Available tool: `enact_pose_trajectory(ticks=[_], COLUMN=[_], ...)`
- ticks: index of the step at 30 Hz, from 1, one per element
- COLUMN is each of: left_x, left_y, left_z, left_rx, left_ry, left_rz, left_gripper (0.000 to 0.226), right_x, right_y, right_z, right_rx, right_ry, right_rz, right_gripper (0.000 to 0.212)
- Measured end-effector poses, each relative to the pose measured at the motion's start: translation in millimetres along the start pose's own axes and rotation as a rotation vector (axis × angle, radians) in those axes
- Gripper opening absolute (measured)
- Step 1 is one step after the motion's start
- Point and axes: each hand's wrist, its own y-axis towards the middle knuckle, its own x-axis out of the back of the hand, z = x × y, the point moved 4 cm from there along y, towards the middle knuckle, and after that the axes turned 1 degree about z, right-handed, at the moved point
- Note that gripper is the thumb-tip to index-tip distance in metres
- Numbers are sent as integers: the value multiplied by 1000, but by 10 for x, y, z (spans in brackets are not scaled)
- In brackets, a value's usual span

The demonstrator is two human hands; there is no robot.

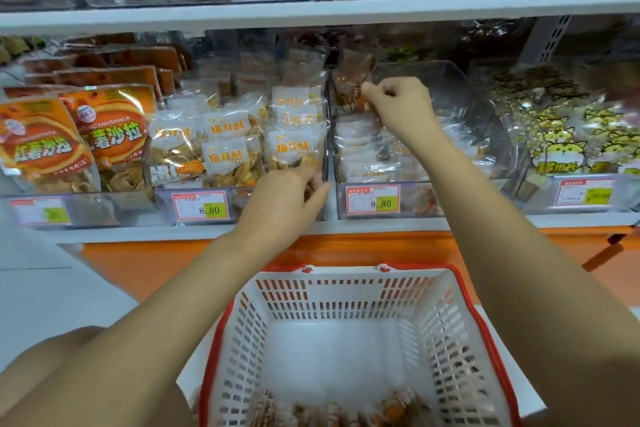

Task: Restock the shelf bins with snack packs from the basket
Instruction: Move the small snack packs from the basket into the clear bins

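A white basket with a red rim (349, 291) stands below the shelf, with a few snack packs (332, 409) along its near edge. My right hand (398, 104) is up in a clear bin (415, 73) and pinches a brownish snack pack (349, 87) that stands upright at the bin's back left. My left hand (287, 198) reaches to the front right corner of the neighbouring bin (194, 198), fingers curled on a clear pack of swirl crisps (294, 152) there.
Orange bags (110, 135) fill the bin at left. Yellow cartoon-printed bags (568, 149) fill the bin at right. Price tags (373, 203) hang on the bin fronts. An upper shelf (311, 10) holds candy rings and orange packs.
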Motion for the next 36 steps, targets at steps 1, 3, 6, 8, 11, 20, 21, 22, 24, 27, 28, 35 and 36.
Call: enact_pose_trajectory(ticks=[1, 3, 6, 8, 11, 20, 21, 22, 24, 27, 28, 35, 36], left_x=[-26, -115, -313, -445, -591, -878, -891, -905, -921, -912, -908, -924, -924], left_y=[-70, -259, -640, -906, -1262, -1821, -1834, -1844, -1843, -1818, -1808, -1716, -1692], left_z=[31, 107, 268, 427, 703, 1006, 1016, 1022, 1022, 1014, 1017, 1017, 1021], left_rx=[19, 65, 148, 220, 354, 556, 562, 563, 556, 570, 579, 589, 590], left_ry=[10, 57, 179, 257, 308, 470, 475, 480, 493, 483, 476, 489, 499], left_rz=[30, 116, 275, 396, 572, 903, 885, 863, 832, 801, 795, 829, 838], left_gripper=[30, 38, 43, 41, 36, 40, 40, 39, 39, 38, 38, 22, 25], right_x=[-3, -50, -187, -344, -726, -1071, -1030, -982, -926, -945, -958, -1202, -1210], right_y=[-172, -537, -1080, -1369, -1754, -2776, -2876, -2984, -3169, -3292, -3293, -3254, -3285], right_z=[19, 43, -9, -157, -534, -2235, -2388, -2499, -2681, -2889, -2892, -2653, -2637], right_rx=[32, 96, 141, 100, 7, -305, -369, -436, -485, -391, -343, -43, -62], right_ry=[-11, -9, 3, 11, -136, -677, -681, -663, -636, -657, -676, -821, -869], right_rz=[26, 122, 323, 439, 662, 1269, 1304, 1338, 1405, 1436, 1426, 1494, 1557], right_gripper=[44, 50, 51, 47, 38, 43, 58, 68, 75, 68, 62, 43, 45])
